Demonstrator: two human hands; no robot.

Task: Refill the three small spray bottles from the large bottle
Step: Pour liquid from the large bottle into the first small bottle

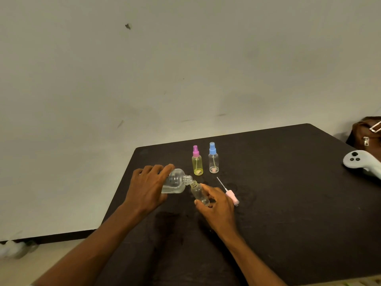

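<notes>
Tabletop [288,213], dark and matt, fills the lower right under a pale, scuffed wall [185,69]. At its far right edge sits a brown bag [363,131] with metal fittings. Just in front of the bag lies a white handheld controller [357,162].

The large bottle [177,180] is clear, with a rounded shoulder and a bare threaded neck, no cap on it. It is tipped onto its side above the table's left part, mouth pointing right. The left hand [147,186] wraps over its body from above, fingers curled round it.

Its mouth meets the open neck of a small clear bottle [198,191], uncapped and tilted up and left. The right hand [218,205] pinches this bottle's lower end between thumb and curled fingers. How much liquid is in either bottle cannot be told.

Behind them two small spray bottles stand upright, near each other. The yellow bottle [197,166] has a magenta spray top, and the clear bottle [213,162] to its right has a blue one. A thin dip tube shows inside each.

A pale pink spray head [233,197] lies on the table just right of the right hand, its tube pointing up and left.
</notes>
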